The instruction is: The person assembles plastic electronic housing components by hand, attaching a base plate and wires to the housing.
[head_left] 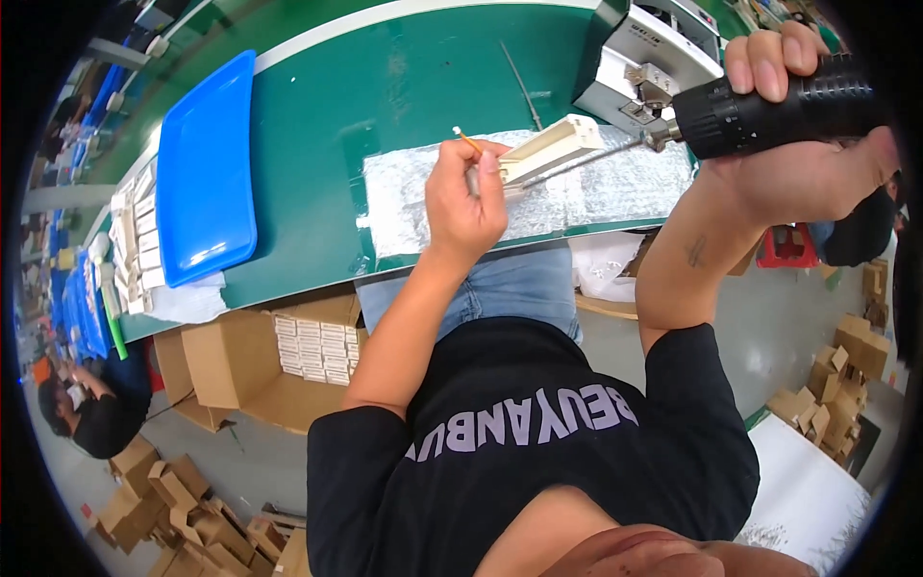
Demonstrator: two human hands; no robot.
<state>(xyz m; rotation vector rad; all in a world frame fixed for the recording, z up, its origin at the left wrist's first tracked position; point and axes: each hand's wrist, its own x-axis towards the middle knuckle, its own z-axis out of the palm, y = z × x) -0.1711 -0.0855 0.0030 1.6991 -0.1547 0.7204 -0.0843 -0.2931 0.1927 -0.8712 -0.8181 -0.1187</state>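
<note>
My left hand [463, 207] grips a cream-white plastic housing [558, 144], long and channel-shaped, above the bench's near edge. A thin orange piece with a white tip [468, 141] sticks out by its fingers; what it belongs to is hidden. My right hand [793, 183] is wrapped round a black power screwdriver [769, 111], held nearly level at the right. From its chuck a long thin bit [608, 154] runs left along the near side of the housing. The bit's tip meets the housing close to my left fingers; a screw there cannot be made out.
Clear wrapping sheet [399, 207] lies on the green bench [317, 144] under my hands. Beyond stand a silver-and-black machine [635, 58] and a thin metal rod [522, 87]. A blue tray [207, 178] and white parts [144, 231] are left. An open carton [226, 361] holds small white boxes below.
</note>
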